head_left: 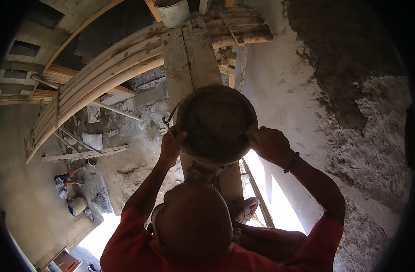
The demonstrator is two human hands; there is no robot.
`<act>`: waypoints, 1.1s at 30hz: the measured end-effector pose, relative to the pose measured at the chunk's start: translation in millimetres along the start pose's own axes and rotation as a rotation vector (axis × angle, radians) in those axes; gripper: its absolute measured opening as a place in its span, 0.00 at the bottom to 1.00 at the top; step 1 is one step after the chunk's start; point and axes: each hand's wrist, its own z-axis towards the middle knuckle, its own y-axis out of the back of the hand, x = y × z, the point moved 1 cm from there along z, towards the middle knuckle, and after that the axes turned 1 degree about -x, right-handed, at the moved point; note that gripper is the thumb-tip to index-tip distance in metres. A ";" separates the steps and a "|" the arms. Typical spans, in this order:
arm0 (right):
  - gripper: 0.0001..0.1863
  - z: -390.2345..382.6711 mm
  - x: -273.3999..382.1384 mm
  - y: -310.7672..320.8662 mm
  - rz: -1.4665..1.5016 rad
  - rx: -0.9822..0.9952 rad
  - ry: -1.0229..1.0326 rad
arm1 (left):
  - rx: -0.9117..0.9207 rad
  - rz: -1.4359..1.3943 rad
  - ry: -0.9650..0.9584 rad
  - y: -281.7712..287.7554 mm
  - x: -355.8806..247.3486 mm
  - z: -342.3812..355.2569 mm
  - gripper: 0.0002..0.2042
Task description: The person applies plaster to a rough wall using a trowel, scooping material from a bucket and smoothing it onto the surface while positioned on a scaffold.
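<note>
Both my hands grip a round, dark bucket by opposite sides of its rim, above the wooden planks. My left hand closes on its left side, beside a thin, bent handle that sticks out there. My right hand is closed on the right side, fingers at the rim and a dark band on the wrist. The bucket's opening faces up; what lies inside is too dark to make out. Red sleeves cover my upper arms. A sandaled foot shows below the bucket.
Rough planks run forward across a rail of bound poles. A dirty white bucket stands at the far end. A partly plastered wall rises on the right. Far below left, another person is beside a barrel.
</note>
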 end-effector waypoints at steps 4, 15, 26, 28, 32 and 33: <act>0.16 -11.6 0.9 9.2 0.049 0.078 -0.063 | 0.075 -0.064 -0.034 5.9 15.7 8.1 0.20; 0.22 -83.5 21.5 165.4 0.373 -0.057 -0.019 | 0.116 -0.148 -0.069 -2.5 12.0 7.5 0.22; 0.20 -188.4 -167.4 252.6 0.357 -0.543 -0.769 | 0.156 -0.121 -0.084 -5.8 7.7 5.8 0.18; 0.19 -227.4 -162.3 300.9 0.094 -0.816 -0.751 | 0.157 -0.136 -0.122 -11.3 -5.3 15.6 0.17; 0.21 -231.1 -108.9 318.3 0.069 -0.875 -0.769 | 0.072 -0.011 -0.072 -1.4 1.2 0.0 0.16; 0.23 -228.4 -97.6 311.1 0.059 -0.799 -0.795 | 0.061 0.018 -0.075 -3.1 1.5 3.5 0.16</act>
